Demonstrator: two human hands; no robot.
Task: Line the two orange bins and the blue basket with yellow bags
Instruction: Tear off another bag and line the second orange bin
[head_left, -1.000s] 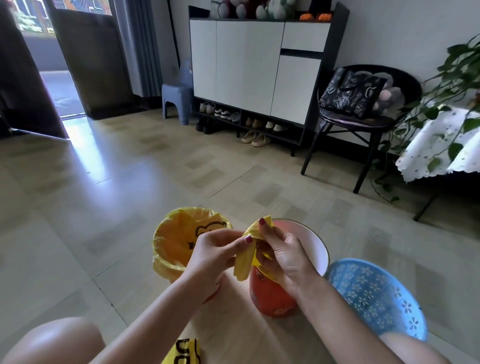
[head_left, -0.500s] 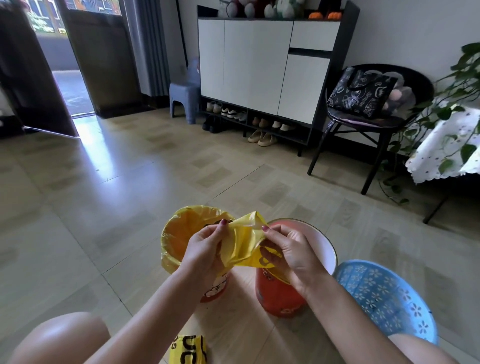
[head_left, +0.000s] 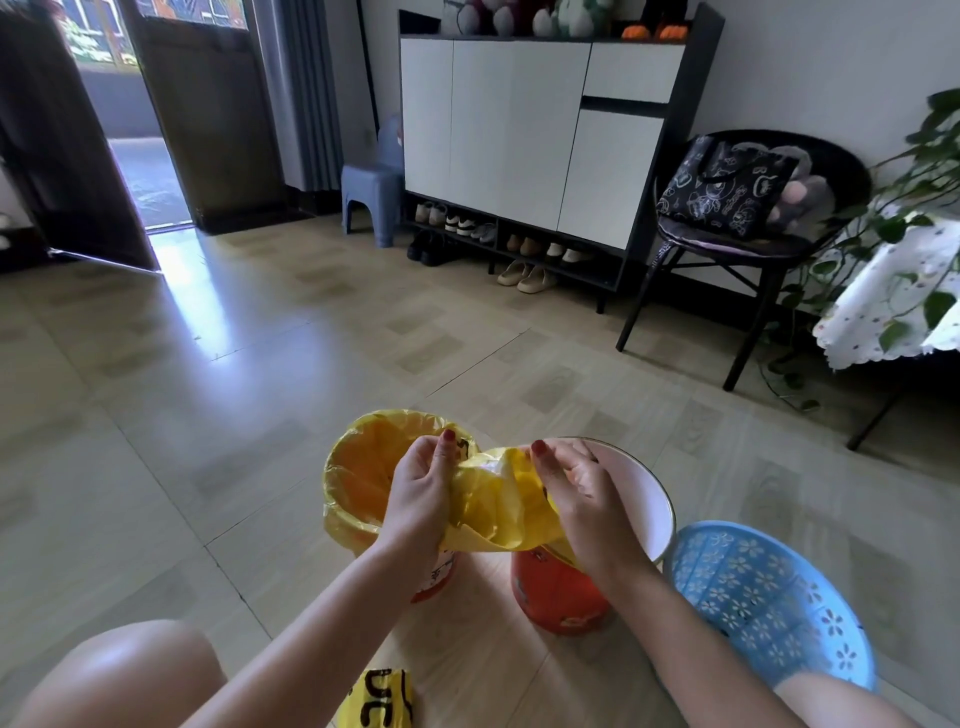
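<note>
A yellow bag (head_left: 493, 504) is stretched between my left hand (head_left: 421, 493) and my right hand (head_left: 576, 493), each pinching one side of its mouth. It hangs over the near rim of the second orange bin (head_left: 558, 592), whose white inside is bare. To the left stands the first orange bin (head_left: 439, 574), with a yellow liner (head_left: 358, 467) folded over its rim. The blue basket (head_left: 763, 592) with flower cut-outs sits on the floor at the right, with nothing in it.
A folded yellow bag (head_left: 376, 701) with black print lies on the floor between my knees. Further off are a shoe cabinet (head_left: 519, 140), a black chair (head_left: 748, 244) with a bag on it, a small blue stool (head_left: 371, 197) and a cloth-covered table (head_left: 893, 301) with a plant.
My hands have pulled apart, and the folded bag has spread from a narrow strip into a wide open sheet between them.
</note>
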